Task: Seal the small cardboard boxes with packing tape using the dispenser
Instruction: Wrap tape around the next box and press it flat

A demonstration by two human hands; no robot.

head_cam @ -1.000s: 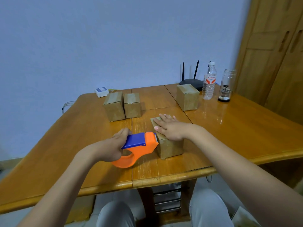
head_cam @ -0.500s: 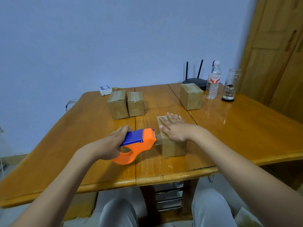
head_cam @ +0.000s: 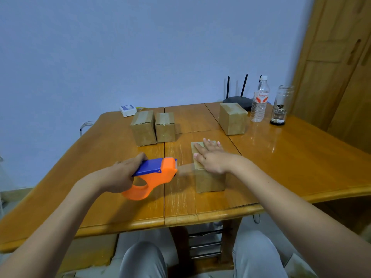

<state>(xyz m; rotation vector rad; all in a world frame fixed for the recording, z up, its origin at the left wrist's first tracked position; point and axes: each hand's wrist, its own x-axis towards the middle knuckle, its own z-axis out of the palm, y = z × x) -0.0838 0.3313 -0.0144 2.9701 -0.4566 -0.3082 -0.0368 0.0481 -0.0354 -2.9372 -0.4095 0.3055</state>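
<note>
A small cardboard box [head_cam: 209, 180] stands near the table's front edge. My right hand [head_cam: 211, 158] lies flat on its top with straight fingers. My left hand [head_cam: 122, 176] grips the handle of the orange and blue tape dispenser [head_cam: 155, 175], held above the table to the left of the box. A strip of clear tape [head_cam: 184, 168] stretches from the dispenser's front to the box's left top edge. Two more boxes [head_cam: 143, 131] [head_cam: 165, 127] stand side by side further back on the left, and a third box [head_cam: 232, 118] stands at the back right.
The wooden table [head_cam: 281, 163] carries a black router [head_cam: 237, 101], a water bottle [head_cam: 260, 101] and a glass jar [head_cam: 281, 106] at the back right. A small white device [head_cam: 127, 110] lies at the back left. A wooden wardrobe [head_cam: 341, 67] stands on the right.
My left hand has drawn the dispenser away to the left of the box, pulling a strip of tape out behind it. My right hand has stayed flat on the box.
</note>
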